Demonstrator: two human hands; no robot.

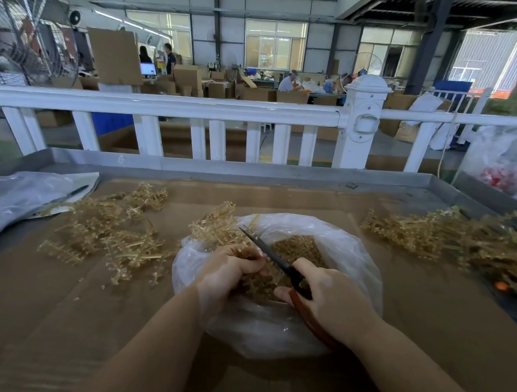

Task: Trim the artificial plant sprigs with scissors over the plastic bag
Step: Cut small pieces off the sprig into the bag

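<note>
Both hands are over the open plastic bag (356, 251) at the middle of the surface (79, 304). The left hand (224, 270) has its fingers curled round a tan sprig (214, 226), whose tip pokes out past the bag's far rim, and the right hand (328, 302) grips the red handles of the scissors (271, 254), blades slightly parted and angled up-left right beside the left fingertips. That closeness is the worry: a snap too near could nick a finger, I'd say. The bag already holds a heap of cuttings (297, 250); its floppy rim could sag, and then bits would scatter onto the cardboard. An untidy pile of sprigs (106, 230) lies to the left, another pile (446, 236) to the right; which is trimmed I can't tell. The thin plastic could catch in the blades too.
</note>
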